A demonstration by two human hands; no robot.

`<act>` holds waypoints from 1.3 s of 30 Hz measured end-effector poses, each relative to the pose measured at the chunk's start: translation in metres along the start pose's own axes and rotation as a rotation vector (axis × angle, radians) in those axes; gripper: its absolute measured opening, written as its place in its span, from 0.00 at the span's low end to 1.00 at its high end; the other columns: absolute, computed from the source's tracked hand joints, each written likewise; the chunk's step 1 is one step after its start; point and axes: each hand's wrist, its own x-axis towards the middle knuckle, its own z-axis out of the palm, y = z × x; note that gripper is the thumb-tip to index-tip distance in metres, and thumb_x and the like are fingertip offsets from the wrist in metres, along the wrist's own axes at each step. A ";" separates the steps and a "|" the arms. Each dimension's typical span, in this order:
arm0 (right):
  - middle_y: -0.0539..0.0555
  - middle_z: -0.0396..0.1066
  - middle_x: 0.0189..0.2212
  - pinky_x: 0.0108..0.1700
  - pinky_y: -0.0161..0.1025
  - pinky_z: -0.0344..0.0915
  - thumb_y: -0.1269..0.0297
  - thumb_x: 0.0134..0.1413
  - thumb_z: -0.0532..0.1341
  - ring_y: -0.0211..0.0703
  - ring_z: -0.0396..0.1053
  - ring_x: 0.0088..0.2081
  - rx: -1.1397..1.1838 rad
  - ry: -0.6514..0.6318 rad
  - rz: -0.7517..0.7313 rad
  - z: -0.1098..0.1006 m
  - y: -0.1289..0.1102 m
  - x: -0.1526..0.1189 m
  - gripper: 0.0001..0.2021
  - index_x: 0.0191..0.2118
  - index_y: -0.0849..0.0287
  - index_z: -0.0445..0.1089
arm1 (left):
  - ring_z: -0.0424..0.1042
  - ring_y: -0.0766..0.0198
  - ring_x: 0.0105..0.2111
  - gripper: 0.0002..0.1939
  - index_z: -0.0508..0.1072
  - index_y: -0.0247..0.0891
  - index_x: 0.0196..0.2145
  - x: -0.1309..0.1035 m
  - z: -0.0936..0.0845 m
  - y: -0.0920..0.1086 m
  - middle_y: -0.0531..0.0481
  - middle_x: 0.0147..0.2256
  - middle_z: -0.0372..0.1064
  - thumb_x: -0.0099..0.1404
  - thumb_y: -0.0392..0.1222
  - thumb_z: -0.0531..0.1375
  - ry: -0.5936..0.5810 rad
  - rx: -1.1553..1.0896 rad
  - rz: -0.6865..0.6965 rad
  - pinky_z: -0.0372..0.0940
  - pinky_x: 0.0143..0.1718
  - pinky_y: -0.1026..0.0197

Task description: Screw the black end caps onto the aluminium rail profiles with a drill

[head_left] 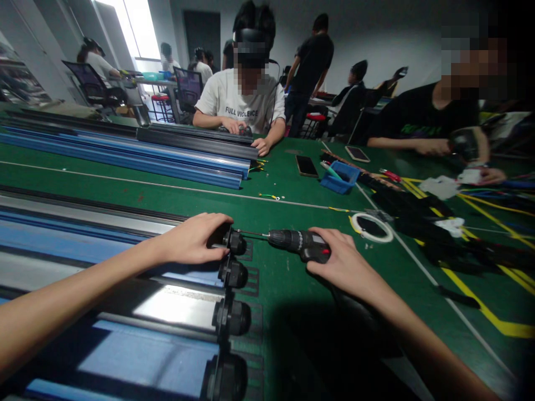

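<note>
My right hand point(340, 253) is wrapped round a black power drill point(292, 240), held level, its long thin bit pointing left. The bit's tip meets the end plate beside a black round fitting point(237, 243) on the farthest metal profile. My left hand point(203, 238) grips the end of that profile point(137, 220), thumb and fingers on either side of it, next to the fitting. Several blue and silver profiles point(167, 303) lie side by side nearer me, with black fittings point(238, 317) at their right ends. The drill's lower part is hidden in shadow.
Across the green table point(288, 195), a person in a white shirt handles dark profiles point(179, 136). Two phones point(306, 166), a blue tray point(339, 178), a white coil point(371, 227) and yellow-black cables point(472, 289) lie to the back and right. Another person works at the right.
</note>
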 end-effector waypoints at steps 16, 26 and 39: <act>0.56 0.67 0.54 0.55 0.54 0.65 0.62 0.44 0.63 0.59 0.61 0.56 0.025 -0.018 0.003 -0.001 -0.002 0.001 0.30 0.57 0.52 0.66 | 0.70 0.49 0.51 0.30 0.62 0.34 0.60 0.001 -0.002 0.002 0.39 0.53 0.69 0.65 0.50 0.61 -0.015 -0.004 -0.009 0.65 0.54 0.50; 0.56 0.67 0.54 0.55 0.53 0.65 0.62 0.44 0.63 0.58 0.61 0.55 0.026 -0.017 0.010 0.000 -0.003 0.001 0.31 0.58 0.52 0.65 | 0.70 0.48 0.51 0.30 0.63 0.33 0.61 0.000 -0.001 0.001 0.39 0.53 0.69 0.66 0.51 0.61 -0.015 -0.005 -0.005 0.65 0.53 0.49; 0.56 0.67 0.54 0.55 0.54 0.65 0.62 0.43 0.63 0.58 0.61 0.56 0.041 -0.019 0.026 -0.001 -0.006 0.001 0.31 0.58 0.53 0.66 | 0.70 0.50 0.52 0.30 0.62 0.35 0.62 -0.001 0.001 -0.003 0.39 0.53 0.69 0.68 0.52 0.60 -0.008 -0.013 0.016 0.65 0.54 0.51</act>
